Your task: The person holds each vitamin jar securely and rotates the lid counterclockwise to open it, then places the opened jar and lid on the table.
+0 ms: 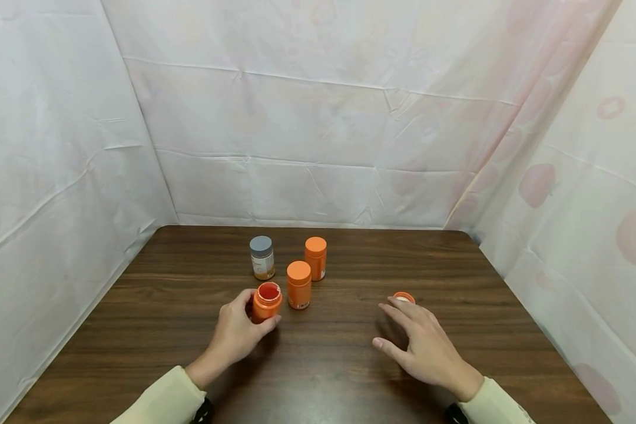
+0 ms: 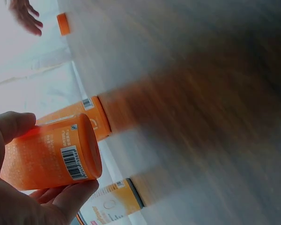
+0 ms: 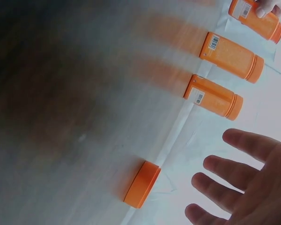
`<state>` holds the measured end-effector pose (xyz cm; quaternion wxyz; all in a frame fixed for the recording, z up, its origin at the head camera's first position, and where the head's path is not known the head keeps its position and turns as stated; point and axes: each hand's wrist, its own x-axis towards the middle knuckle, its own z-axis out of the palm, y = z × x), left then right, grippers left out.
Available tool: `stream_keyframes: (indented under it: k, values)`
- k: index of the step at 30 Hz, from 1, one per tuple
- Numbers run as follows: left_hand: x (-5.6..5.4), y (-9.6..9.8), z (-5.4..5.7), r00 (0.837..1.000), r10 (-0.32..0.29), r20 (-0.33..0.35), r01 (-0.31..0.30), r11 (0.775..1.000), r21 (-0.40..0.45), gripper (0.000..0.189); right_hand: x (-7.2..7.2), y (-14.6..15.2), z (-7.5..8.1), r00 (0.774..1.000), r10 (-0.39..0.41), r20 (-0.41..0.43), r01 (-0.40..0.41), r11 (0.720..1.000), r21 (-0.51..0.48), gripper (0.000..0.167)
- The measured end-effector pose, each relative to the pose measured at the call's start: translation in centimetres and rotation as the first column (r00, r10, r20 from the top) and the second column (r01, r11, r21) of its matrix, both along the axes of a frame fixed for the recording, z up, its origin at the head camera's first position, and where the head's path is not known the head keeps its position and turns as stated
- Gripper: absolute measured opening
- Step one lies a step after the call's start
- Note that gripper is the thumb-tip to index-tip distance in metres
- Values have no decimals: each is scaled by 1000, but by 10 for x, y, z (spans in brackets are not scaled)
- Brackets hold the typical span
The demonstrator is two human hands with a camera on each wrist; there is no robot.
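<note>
We grip an uncapped orange bottle (image 1: 267, 310) in our left hand (image 1: 239, 331). Our right hand (image 1: 424, 346) hovers, fingers spread, near an upturned orange cap (image 1: 406, 297) on the bench (image 1: 328, 368).

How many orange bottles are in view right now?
3. The open bottle is in the left hand; the front capped bottle stands just right of it; the rear capped bottle stands behind that one. No other shows, even partly hidden.
</note>
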<state>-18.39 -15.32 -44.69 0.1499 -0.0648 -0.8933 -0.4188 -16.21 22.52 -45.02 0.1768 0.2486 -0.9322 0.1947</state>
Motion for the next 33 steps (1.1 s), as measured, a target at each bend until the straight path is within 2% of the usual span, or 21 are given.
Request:
stream_keyframes:
  k: [4, 9, 14, 18, 23, 33]
  values:
    - [-2, -5, 1, 1000, 17, 23, -17, 1000, -1, 57, 2, -2, 1, 1000, 7, 17, -7, 1000, 9, 68]
    - [-6, -14, 3, 998, 54, 16, -53, 998, -24, 57, 6, -4, 2, 999, 20, 27, -21, 1000, 15, 70]
    - [-14, -23, 4, 996, 93, 5, -92, 995, -48, 56, 8, -5, 1, 999, 33, 28, -34, 999, 13, 70]
    - [-20, -32, 4, 993, 114, 24, -112, 992, -60, 57, 9, -5, 0, 999, 36, 30, -37, 999, 16, 70]
    - [-25, -42, 3, 991, 124, 38, -122, 991, -60, 57, 10, -5, 0, 999, 40, 29, -41, 999, 18, 69]
    - [-34, -54, 3, 989, 148, 18, -146, 986, -85, 55, 13, -6, 0, 998, 44, 47, -46, 998, 36, 70]
